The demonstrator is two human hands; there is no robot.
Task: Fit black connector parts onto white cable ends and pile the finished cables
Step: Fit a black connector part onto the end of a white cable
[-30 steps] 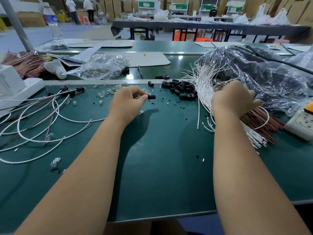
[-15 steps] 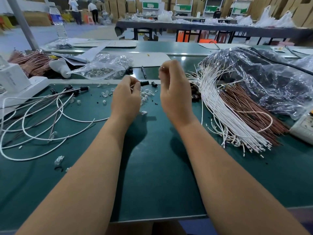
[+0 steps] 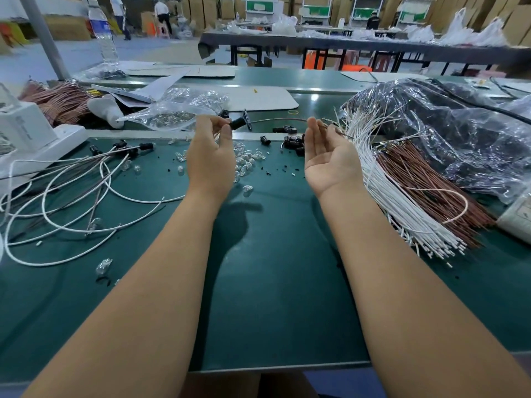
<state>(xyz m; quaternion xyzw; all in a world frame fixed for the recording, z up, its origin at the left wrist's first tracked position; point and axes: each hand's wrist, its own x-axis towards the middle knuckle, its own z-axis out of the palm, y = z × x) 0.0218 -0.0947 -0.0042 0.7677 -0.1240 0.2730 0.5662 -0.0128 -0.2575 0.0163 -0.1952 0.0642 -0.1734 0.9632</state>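
My left hand (image 3: 211, 162) is raised over the green table and pinches a black connector (image 3: 237, 123) at its fingertips. A thin cable (image 3: 275, 119) runs from that connector rightward to my right hand (image 3: 330, 159). That hand is palm up and pinches the cable between thumb and fingers. Loose black connectors (image 3: 293, 139) lie on the table just behind my hands. A thick bundle of white cables (image 3: 382, 182) fans out on the right. Finished cables with black ends (image 3: 71, 191) lie looped in a pile on the left.
Brown wires (image 3: 425, 179) lie beside the white bundle, partly under crinkled plastic (image 3: 459, 133). Small clear parts (image 3: 247, 162) are scattered between my hands. A clear bag (image 3: 178, 110), a white box (image 3: 26, 130) and a water bottle (image 3: 103, 35) stand at the back left.
My right hand left the white bundle, met the left hand at the connector, then drew away to the right. A cable now stretches between both hands.
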